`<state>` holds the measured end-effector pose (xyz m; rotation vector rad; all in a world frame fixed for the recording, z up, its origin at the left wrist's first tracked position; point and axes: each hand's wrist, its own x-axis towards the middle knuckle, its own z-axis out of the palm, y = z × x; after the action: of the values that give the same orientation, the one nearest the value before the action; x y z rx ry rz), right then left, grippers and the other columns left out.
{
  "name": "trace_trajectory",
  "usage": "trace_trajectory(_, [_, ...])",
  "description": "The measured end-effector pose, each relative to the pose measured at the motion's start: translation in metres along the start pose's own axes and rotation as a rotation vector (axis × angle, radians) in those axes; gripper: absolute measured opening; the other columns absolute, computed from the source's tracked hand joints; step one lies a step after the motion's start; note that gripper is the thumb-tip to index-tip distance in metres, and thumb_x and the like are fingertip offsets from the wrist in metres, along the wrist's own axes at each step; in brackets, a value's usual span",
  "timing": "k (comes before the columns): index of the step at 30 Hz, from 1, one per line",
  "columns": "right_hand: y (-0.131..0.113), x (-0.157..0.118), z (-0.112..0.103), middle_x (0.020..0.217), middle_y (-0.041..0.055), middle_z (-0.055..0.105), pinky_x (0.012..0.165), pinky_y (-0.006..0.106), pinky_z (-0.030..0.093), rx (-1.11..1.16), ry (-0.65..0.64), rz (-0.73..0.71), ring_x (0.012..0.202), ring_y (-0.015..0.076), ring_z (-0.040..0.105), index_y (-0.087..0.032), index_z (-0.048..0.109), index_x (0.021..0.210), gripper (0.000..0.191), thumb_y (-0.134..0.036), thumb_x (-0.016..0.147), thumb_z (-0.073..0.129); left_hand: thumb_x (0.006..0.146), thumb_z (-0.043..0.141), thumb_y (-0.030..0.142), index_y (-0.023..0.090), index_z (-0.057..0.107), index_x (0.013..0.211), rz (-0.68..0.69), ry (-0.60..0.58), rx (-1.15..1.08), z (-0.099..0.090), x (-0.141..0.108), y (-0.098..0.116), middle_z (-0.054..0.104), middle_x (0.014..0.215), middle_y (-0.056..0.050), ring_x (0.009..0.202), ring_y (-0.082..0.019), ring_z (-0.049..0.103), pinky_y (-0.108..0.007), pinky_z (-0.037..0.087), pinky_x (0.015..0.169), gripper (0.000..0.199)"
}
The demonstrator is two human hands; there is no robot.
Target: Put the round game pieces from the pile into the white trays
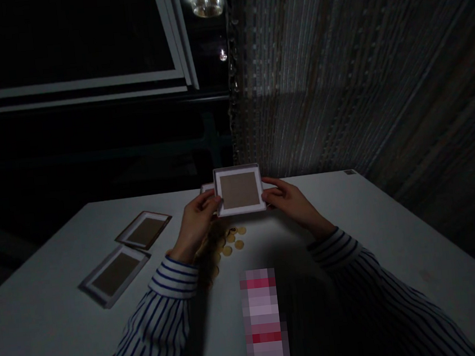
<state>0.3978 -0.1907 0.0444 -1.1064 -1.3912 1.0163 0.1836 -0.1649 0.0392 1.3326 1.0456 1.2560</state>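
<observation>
Between my two hands a shallow box lid (239,189), white-rimmed with a grey-brown inside, is held up above the table's far part, its inner side facing me. My left hand (199,219) pinches its left edge with the thumb in front. On the right edge, my right hand (293,203) grips it the same way, fingers behind. Part of another pale box or lid (207,188) shows just behind its left side. Several round gold-coloured discs, like coins (227,251), lie scattered below, partly hidden by my left hand and its shadow.
Two similar shallow trays lie on the white table (398,251) at left: a brown-edged tray (144,231) and a pale-edged tray (116,274). A blurred-out pink and white object (264,322) is at the near edge. A string curtain (302,69) hangs behind, beside a window frame (173,32).
</observation>
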Motion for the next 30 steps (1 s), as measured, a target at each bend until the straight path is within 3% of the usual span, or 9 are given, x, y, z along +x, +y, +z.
trace_trajectory(12, [0.009, -0.002, -0.013, 0.092, 0.0073, 0.064, 0.069, 0.031, 0.049, 0.009, 0.050, 0.006, 0.077, 0.0148, 0.060, -0.017, 0.043, 0.119, 0.050, -0.024, 0.072, 0.057, 0.067, 0.062, 0.034, 0.018, 0.057, 0.102, -0.037, -0.019, 0.040, 0.011, -0.002, -0.006, 0.066, 0.087, -0.004, 0.077, -0.015, 0.061, -0.026, 0.050, 0.065, 0.039])
trace_trajectory(21, [0.015, -0.005, -0.026, 0.089, 0.0066, 0.063, 0.071, 0.030, 0.048, 0.013, -0.014, -0.010, 0.078, 0.0147, 0.060, -0.018, 0.036, 0.125, 0.059, -0.021, 0.070, 0.059, 0.067, 0.061, 0.036, 0.016, 0.058, 0.102, -0.061, -0.022, 0.107, 0.020, -0.006, -0.004, 0.065, 0.091, -0.006, 0.079, -0.017, 0.060, -0.025, 0.047, 0.063, 0.041])
trace_trajectory(30, [0.012, -0.009, -0.035, 0.083, 0.0030, 0.059, 0.072, 0.030, 0.047, -0.032, -0.068, -0.042, 0.077, 0.0139, 0.058, -0.021, 0.032, 0.128, 0.065, -0.020, 0.069, 0.059, 0.067, 0.060, 0.030, 0.015, 0.054, 0.096, -0.059, -0.007, 0.165, 0.029, -0.009, 0.000, 0.062, 0.072, -0.001, 0.060, -0.011, 0.056, -0.020, 0.041, 0.051, 0.033])
